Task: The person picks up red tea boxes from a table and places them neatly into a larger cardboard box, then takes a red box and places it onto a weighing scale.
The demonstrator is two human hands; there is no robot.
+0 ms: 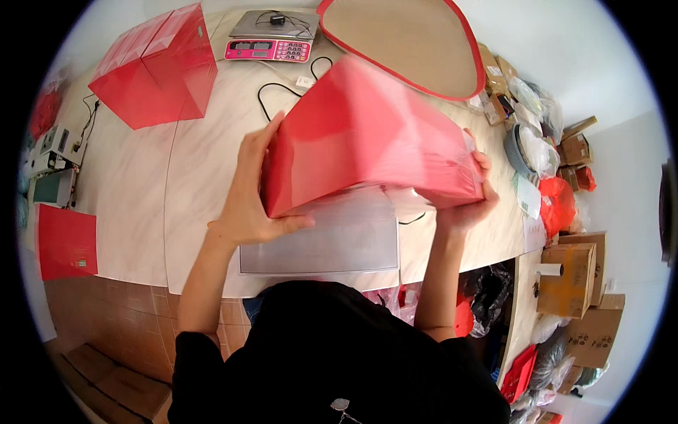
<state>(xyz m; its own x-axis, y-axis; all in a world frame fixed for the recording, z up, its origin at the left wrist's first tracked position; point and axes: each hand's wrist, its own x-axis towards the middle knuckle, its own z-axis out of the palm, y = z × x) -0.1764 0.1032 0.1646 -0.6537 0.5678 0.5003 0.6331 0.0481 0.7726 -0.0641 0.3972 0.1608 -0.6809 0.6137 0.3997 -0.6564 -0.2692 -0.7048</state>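
Observation:
A large red box [367, 134], wrapped in shiny clear film, is held up tilted above the table between my two hands. My left hand [256, 187] grips its left end, thumb along the lower edge and fingers behind it. Around the lower right end wraps my right hand [472, 194], fingers curled over the film. The box is slightly blurred. Beneath it a flat grey mat or plate [321, 240] lies at the table's near edge, partly hidden by the box.
Stacked red boxes [159, 67] stand at the far left. Behind sit a pink-fronted digital scale [268, 42] and a red-rimmed tan board [406, 39]. A black cable [272, 88] crosses the tabletop. A red box [67, 242] sits left; cardboard cartons [568, 279] pile up right.

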